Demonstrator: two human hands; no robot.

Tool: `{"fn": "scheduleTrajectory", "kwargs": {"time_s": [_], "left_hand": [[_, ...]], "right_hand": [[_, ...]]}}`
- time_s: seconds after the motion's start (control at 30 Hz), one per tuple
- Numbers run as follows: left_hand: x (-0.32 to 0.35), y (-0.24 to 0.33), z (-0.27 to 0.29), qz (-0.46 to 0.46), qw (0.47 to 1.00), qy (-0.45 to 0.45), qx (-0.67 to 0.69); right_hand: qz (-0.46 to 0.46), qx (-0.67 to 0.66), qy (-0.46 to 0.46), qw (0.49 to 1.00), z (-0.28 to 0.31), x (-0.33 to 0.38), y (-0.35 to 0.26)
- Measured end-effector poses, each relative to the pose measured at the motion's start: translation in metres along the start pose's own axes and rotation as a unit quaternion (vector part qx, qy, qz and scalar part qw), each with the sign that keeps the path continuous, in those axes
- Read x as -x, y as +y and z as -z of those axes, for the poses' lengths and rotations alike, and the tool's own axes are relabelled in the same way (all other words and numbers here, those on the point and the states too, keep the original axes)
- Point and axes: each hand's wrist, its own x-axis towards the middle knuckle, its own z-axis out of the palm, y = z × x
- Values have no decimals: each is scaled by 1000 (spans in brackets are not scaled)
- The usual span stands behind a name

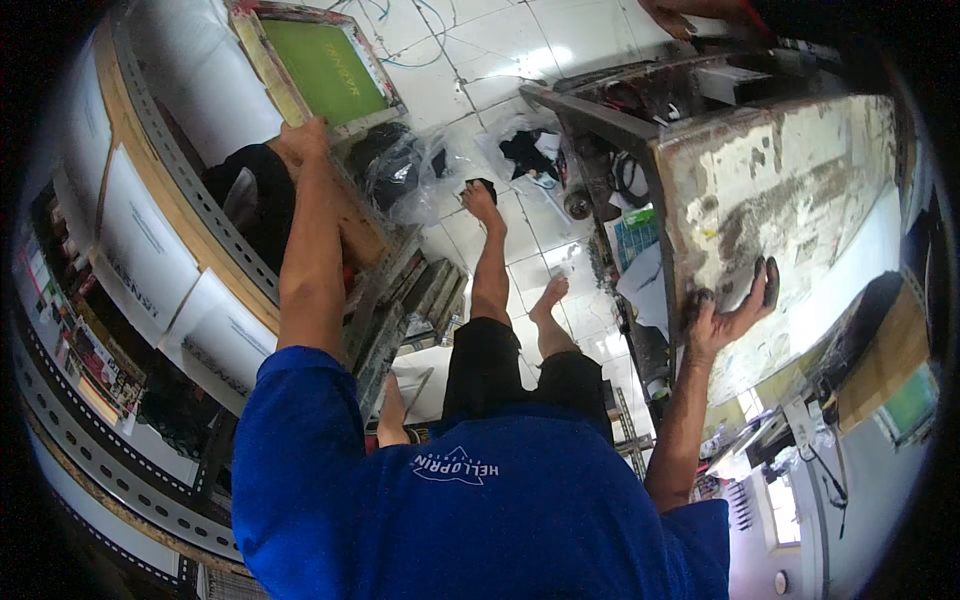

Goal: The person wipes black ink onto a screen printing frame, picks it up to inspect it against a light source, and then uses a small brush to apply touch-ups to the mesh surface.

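My left hand [303, 140] reaches far forward on the left, its fingers closed at the lower corner of a screen printing frame [330, 72]. The frame has a green mesh and a stained, worn border, and it stands tilted. Part of my grip is hidden by the back of the hand. On the right, my right hand [728, 318] is at a big worn board [810, 190] with peeling, paint-stained patches. Its fingers are spread and hold nothing, and their tips are dark with stain. Whether the hand presses on the board I cannot tell.
Metal shelving [190, 190] with wrapped white packs [150, 240] runs along the left. Several stacked frames [425, 300] lean below my left arm. Clear plastic bags [410, 185] lie on the tiled floor [510, 100] near my bare foot. Another person's hand [672, 18] shows at the top right.
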Motion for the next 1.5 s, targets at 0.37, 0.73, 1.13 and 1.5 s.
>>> {"fn": "scheduleTrajectory", "kwargs": {"time_s": [0.37,0.73,1.13,1.5], "left_hand": [[122,-41,56,-77,965,38,249],[326,-55,286,-74,896,8,437],[522,-150,460,-287,768,68,569],[617,-225,465,-329,711,-163,600]], "right_hand": [[7,-16,28,999,12,11,1],[78,-67,91,991,26,21,9],[123,-204,116,964,112,73,-15],[-10,-689,-106,717,265,121,143]]}}
